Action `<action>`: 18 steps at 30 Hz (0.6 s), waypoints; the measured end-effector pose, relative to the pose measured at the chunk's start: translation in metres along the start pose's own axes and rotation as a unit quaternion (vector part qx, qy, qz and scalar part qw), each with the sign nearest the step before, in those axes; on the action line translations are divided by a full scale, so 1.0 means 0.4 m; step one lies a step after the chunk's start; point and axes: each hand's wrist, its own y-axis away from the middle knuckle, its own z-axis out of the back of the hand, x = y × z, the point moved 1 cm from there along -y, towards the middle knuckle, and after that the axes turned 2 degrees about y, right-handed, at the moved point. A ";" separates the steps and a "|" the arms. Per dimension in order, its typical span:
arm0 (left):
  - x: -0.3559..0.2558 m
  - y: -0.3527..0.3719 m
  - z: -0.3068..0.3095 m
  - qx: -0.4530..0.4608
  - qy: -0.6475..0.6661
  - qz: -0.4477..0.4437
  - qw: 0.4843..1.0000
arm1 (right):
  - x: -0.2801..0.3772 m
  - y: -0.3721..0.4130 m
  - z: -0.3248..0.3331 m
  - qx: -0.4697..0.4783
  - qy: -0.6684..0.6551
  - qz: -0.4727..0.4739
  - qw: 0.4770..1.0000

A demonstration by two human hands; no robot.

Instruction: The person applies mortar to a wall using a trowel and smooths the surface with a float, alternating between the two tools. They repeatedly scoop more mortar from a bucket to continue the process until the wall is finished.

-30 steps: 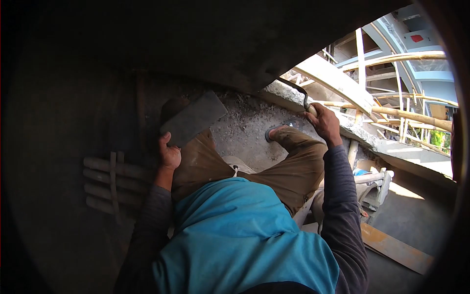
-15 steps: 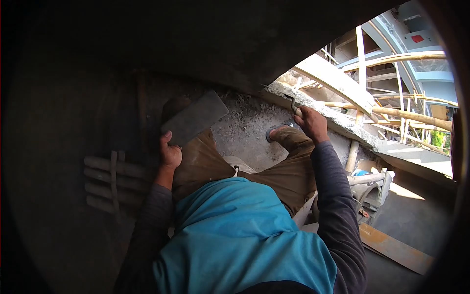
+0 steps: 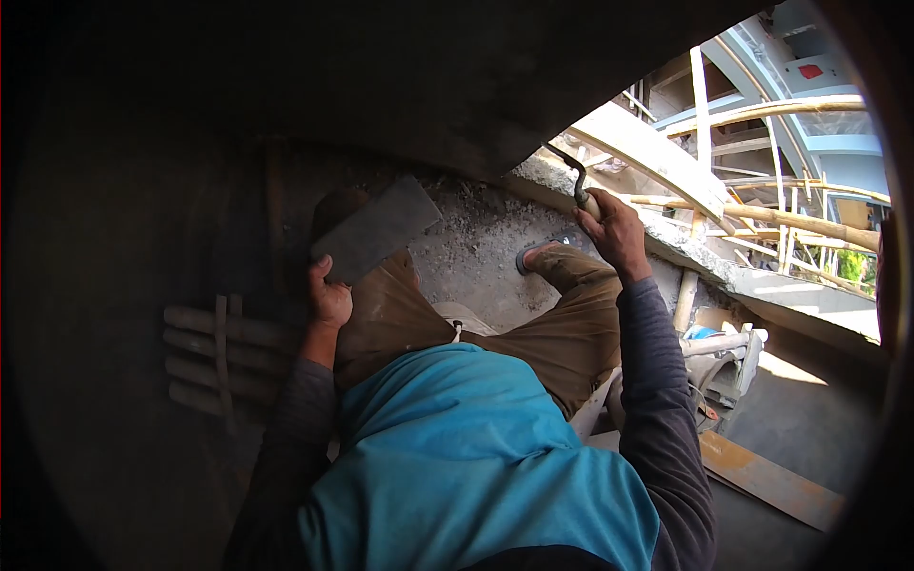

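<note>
My left hand (image 3: 330, 293) is closed on the near edge of a flat grey rectangular board (image 3: 381, 228), with the thumb on its top face. Its grip underneath is hidden. My right hand (image 3: 616, 231) is wrapped round the pale handle of a trowel (image 3: 579, 179), whose dark bent neck points up and left to the lower edge of a dark wall surface (image 3: 457, 86). The trowel's blade is hard to make out against that surface.
A rough concrete ledge (image 3: 666, 238) runs diagonally at the right, with bamboo poles (image 3: 800, 225) and pale boards beyond it. Clutter with a pipe lies right of my arm, near a rusty-orange plank (image 3: 762, 476). Several stacked poles (image 3: 248, 328) are at the left.
My right hand has shifted slightly right and down, and more of the trowel's neck and handle shows. My left hand and the board have barely moved.
</note>
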 end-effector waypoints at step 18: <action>0.000 -0.011 0.002 0.019 -0.007 -0.002 1.000 | 0.002 0.033 0.132 -0.038 -0.041 -0.024 0.998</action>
